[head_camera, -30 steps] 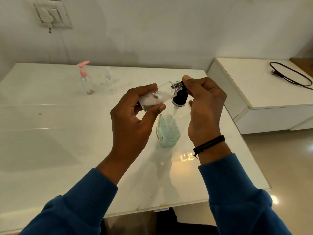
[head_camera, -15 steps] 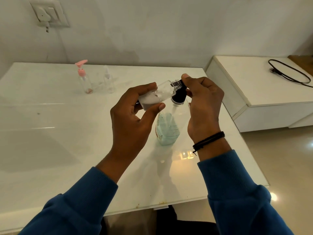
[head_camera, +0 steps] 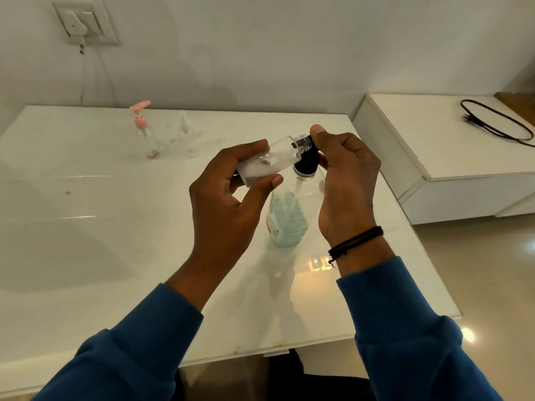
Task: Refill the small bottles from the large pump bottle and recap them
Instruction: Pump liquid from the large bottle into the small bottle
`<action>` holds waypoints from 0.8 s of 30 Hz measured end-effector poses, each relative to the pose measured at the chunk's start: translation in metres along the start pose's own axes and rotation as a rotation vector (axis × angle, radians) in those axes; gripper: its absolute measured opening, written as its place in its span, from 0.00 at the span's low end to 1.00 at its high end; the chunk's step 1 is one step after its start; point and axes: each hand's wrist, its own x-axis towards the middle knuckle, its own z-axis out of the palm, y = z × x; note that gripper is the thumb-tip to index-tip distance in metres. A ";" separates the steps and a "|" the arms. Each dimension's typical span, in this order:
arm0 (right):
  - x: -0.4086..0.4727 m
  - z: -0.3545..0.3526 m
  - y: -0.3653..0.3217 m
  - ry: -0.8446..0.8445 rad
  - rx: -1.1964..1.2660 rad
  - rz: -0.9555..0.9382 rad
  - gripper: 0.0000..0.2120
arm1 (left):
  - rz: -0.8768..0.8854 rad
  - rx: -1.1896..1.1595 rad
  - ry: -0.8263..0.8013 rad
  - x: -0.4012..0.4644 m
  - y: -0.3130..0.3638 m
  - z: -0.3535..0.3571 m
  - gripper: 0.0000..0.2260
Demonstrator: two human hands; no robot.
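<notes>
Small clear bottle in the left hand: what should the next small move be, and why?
Probably press the pump. The left hand holds the small clear bottle tilted, its uncapped threaded mouth at the large pump bottle's black pump head, where the right hand sits.

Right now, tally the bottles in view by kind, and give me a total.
Large bottle with black pump top, standing on the table: 1
Small uncapped bottle, tilted in the left hand: 1
Small bottle with pink pump, far on the table: 1
Small clear bottle beside the pink one: 1
Total: 4 bottles
</notes>
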 end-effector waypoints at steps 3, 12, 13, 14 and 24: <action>-0.001 0.001 -0.002 -0.004 0.034 0.018 0.15 | -0.007 -0.005 0.003 -0.001 0.000 0.000 0.19; 0.001 0.002 -0.007 0.006 0.003 -0.031 0.15 | 0.009 0.012 0.001 0.001 0.001 0.000 0.19; 0.002 0.001 -0.004 0.014 0.012 -0.042 0.15 | 0.004 0.015 -0.006 0.001 0.000 0.000 0.19; 0.001 0.001 -0.003 0.020 0.025 -0.048 0.15 | -0.002 0.012 -0.009 0.000 0.000 0.001 0.19; -0.001 0.004 -0.009 0.015 0.031 -0.029 0.14 | 0.005 -0.002 0.018 0.002 0.002 -0.001 0.19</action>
